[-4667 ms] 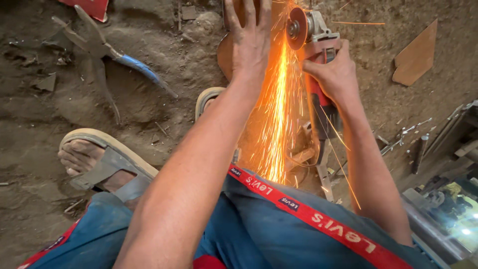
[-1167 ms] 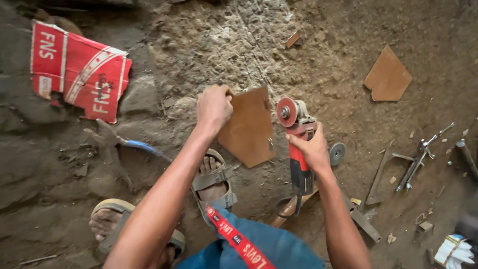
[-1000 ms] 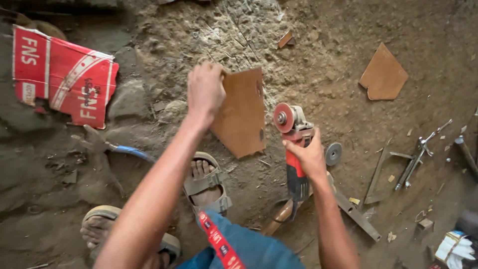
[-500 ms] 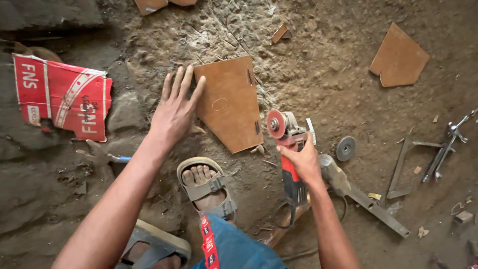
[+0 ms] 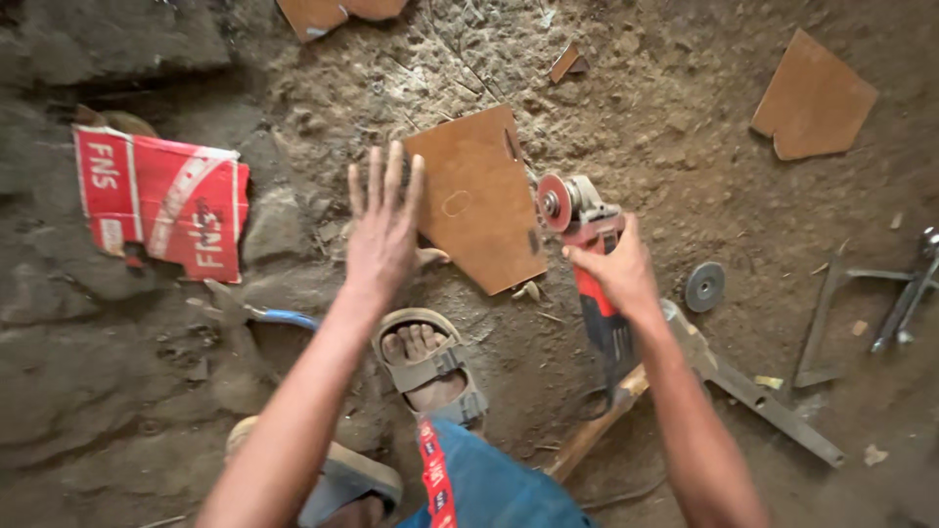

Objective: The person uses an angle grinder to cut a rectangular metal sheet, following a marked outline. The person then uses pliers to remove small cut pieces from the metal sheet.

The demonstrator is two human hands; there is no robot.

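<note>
Gripping angle grinder (image 5: 587,254), right hand (image 5: 616,279) — left hand (image 5: 383,230) open

This is a rough metalworking spot set up on bare ground, an informal workshop with no bench. The dirt floor (image 5: 685,127) carries everything: rusty brown cut sheet pieces (image 5: 814,98) near its far right corner, a loose grinding disc (image 5: 704,286), welded steel bar offcuts (image 5: 831,323) toward the right edge, and a torn red carton (image 5: 161,200) at the left edge. A red angle grinder (image 5: 587,254) is in use.
</note>
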